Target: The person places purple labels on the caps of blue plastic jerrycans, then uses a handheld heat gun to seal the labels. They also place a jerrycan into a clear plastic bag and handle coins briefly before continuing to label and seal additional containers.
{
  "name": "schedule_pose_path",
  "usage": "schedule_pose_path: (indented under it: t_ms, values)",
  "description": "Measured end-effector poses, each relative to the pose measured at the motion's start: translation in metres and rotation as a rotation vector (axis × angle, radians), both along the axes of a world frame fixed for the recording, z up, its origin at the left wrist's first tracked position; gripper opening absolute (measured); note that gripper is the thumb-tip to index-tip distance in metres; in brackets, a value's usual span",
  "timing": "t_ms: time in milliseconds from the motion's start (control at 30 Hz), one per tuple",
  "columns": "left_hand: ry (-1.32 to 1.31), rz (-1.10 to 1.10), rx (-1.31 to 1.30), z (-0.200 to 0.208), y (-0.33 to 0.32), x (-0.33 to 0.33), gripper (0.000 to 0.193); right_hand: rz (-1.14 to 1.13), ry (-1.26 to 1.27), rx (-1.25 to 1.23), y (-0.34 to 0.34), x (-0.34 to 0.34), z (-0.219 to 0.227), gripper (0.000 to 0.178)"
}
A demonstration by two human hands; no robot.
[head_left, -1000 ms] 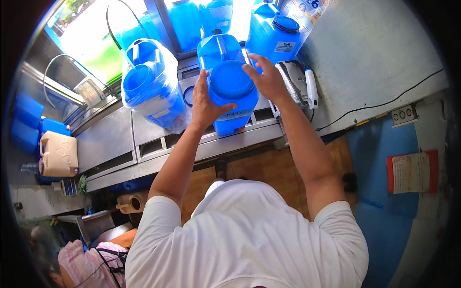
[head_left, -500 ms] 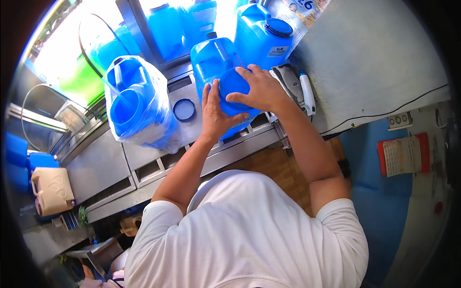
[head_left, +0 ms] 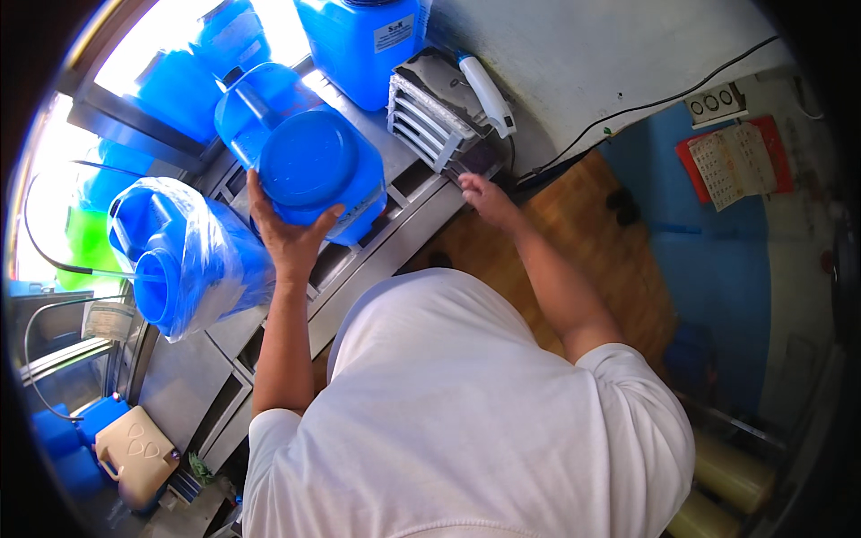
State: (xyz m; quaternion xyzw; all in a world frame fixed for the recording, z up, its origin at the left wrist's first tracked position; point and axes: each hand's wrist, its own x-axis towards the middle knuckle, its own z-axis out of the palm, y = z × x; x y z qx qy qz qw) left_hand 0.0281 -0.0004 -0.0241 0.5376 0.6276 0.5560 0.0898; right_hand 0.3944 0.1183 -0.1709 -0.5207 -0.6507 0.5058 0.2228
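Observation:
A blue plastic jerrycan (head_left: 363,175) stands on the metal counter with a wide round blue lid (head_left: 308,158) over its mouth. My left hand (head_left: 291,235) holds the lid's near side, thumb on the right and fingers on the left. My right hand (head_left: 487,199) is away from the jerrycan, beside a small slatted metal unit (head_left: 430,125). Its fingers are curled together, and whatever they may hold is too small to make out. On the left stands an uncapped blue jerrycan (head_left: 160,278) wrapped in clear plastic, with a tube (head_left: 117,273) running into its mouth.
Another blue container (head_left: 363,54) stands behind the metal unit. A white-and-blue handheld device (head_left: 487,94) leans by the wall. A black cable (head_left: 646,109) runs along the counter edge. A beige jerrycan (head_left: 136,455) sits at lower left.
My right hand has left the lid and moved right, to the metal unit. My left hand stays at the lid. The view has turned, shifting the counter left.

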Motion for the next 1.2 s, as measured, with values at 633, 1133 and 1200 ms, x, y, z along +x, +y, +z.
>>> schedule_pose_path:
  t_ms: [633,1133,1200]
  values:
    - [0.259,0.285,-0.184,0.066,0.106,-0.106,0.062,-0.541,0.392,-0.472,0.130,0.018,-0.025,0.032]
    - [-0.237,0.216,-0.353,0.061,0.203,-0.132,0.047,-0.540,0.675,-0.755,0.120,0.076,-0.095,0.020]
    - [-0.164,0.254,-0.350,0.064,0.200,-0.127,0.053,-0.619,0.524,-0.743,0.104,0.093,-0.083,0.020]
